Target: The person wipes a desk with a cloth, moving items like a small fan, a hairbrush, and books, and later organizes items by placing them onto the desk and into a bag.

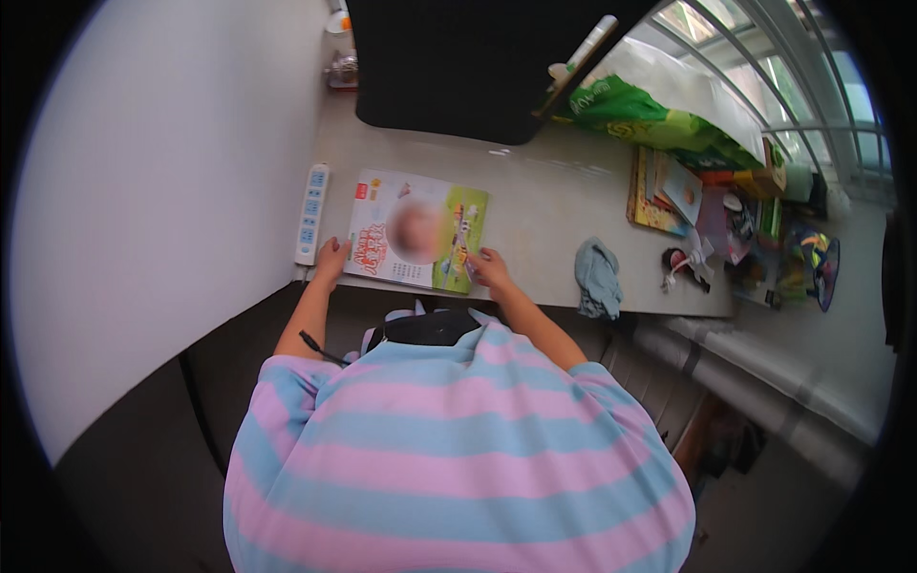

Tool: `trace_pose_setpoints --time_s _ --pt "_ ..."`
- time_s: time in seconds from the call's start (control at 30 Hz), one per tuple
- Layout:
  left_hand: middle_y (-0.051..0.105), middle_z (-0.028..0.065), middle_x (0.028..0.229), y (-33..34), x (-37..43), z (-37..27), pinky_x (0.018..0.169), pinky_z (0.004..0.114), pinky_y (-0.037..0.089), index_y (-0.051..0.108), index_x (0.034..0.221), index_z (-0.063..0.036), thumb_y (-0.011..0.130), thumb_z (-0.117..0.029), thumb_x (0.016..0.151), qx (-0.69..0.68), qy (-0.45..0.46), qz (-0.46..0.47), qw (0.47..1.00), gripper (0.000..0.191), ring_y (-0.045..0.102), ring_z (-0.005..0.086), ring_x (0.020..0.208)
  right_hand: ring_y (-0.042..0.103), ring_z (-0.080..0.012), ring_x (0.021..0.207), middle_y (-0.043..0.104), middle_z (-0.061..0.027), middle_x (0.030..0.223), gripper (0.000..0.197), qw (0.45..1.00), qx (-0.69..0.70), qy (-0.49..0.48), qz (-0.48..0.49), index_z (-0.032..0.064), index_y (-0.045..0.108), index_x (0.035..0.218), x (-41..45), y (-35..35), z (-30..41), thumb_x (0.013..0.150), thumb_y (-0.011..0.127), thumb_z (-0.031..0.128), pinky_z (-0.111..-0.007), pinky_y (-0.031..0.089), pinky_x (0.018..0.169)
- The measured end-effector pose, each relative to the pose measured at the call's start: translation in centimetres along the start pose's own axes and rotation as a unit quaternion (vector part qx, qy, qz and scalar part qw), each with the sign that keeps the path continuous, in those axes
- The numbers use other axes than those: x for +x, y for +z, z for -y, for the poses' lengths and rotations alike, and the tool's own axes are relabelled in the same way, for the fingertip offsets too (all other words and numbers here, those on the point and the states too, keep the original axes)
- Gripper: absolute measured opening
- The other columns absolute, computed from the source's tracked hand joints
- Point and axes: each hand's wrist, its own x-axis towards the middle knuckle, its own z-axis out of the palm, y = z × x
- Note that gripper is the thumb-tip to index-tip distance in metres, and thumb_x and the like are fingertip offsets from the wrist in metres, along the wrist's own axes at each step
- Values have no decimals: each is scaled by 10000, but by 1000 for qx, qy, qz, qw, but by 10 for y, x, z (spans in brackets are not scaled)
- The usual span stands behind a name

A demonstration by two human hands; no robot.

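Note:
A flat, colourful printed box or large book [372, 215] lies on the light tabletop in front of me; which of the two it is, I cannot tell. Its cover bears writing, a blurred picture and a green strip down the right side. My left hand [332, 259] grips its lower left edge. At the lower right edge, my right hand [491, 271] holds it with the thumb near the cover. The undersides of the fingers are partly hidden.
A white power strip [312, 215] runs along the wall at left. A black panel [444, 71] overhangs the back. Rightward are a grey-blue cloth [597, 276], a white-corded item [688, 263], stacked books [663, 193] and a green-and-white bag [645, 114]. The table's front edge [551, 304] is close to me.

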Motion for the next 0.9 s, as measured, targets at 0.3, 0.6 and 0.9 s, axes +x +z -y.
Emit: trace_pose_setpoints --time_s 0.3,0.6,0.9 --pt "590 132 1040 -5 -18 -31 818 316 457 442 1170 57 669 -428 746 -330 -126 155 923 682 589 201 916 574 -215 902 583 -172 1018 545 994 -11 -111 15 -67 475 1134 -5 6 8 717 678 219 -322 459 783" --pt "596 104 1010 7 -104 -106 754 289 487 484 1125 49 584 -222 835 -339 13 80 937 409 599 168 870 431 -317 1135 446 -156 1247 662 831 -373 -412 29 194 390 1302 -7 -136 3 706 678 194 -409 366 934" --pt "530 164 1128 25 -226 -57 813 323 494 361 1240 43 538 -108 844 -551 48 -62 831 459 583 222 952 105 -353 1328 137 -80 1454 779 687 -648 -328 -14 335 309 1334 9 -322 -34 655 650 508 -655 157 968"
